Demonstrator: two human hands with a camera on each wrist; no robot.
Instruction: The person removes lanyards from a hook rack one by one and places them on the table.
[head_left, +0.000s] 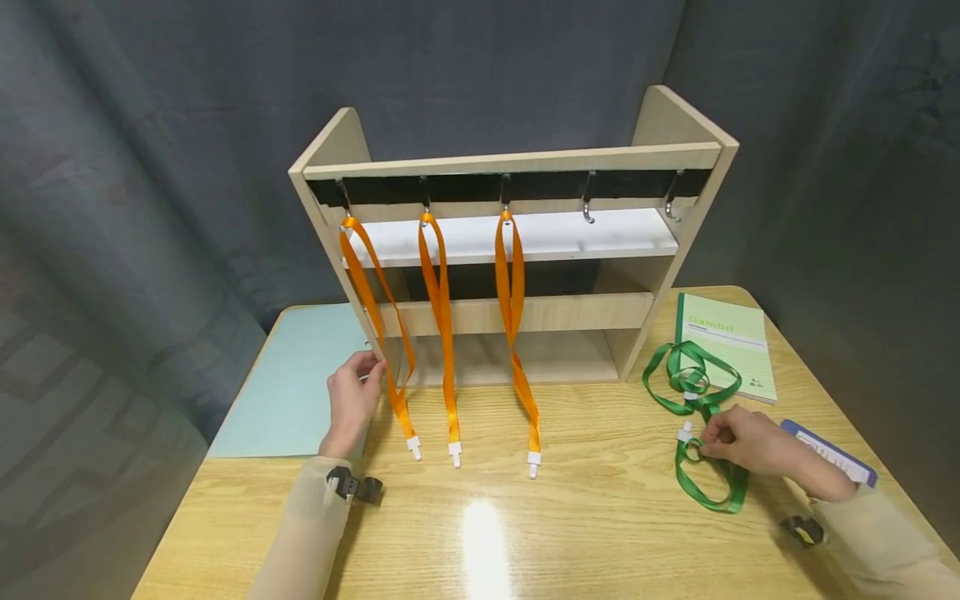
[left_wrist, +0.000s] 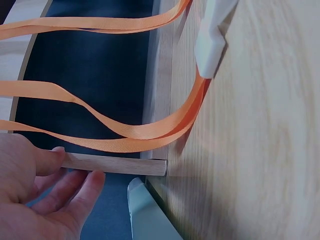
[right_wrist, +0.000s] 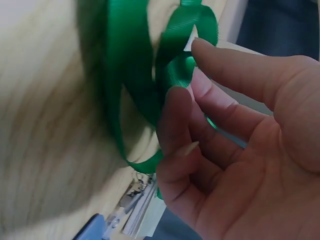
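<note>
My left hand grips the front edge of the wooden shelf unit's left side panel, thumb on one face and fingers on the other. Beside it hangs an orange lanyard with a white clip. Two more orange lanyards, a middle one and a right one, hang from hooks, clips downward. Over the table's right side, my right hand pinches a green lanyard between thumb and fingers. More green ribbon lies looped just behind, partly over a notebook.
Two bare hooks, one right of centre and one at the far right, are on the shelf's black strip. A green notebook lies at the back right, a blue-edged flat case beside my right hand. A pale blue sheet covers the left.
</note>
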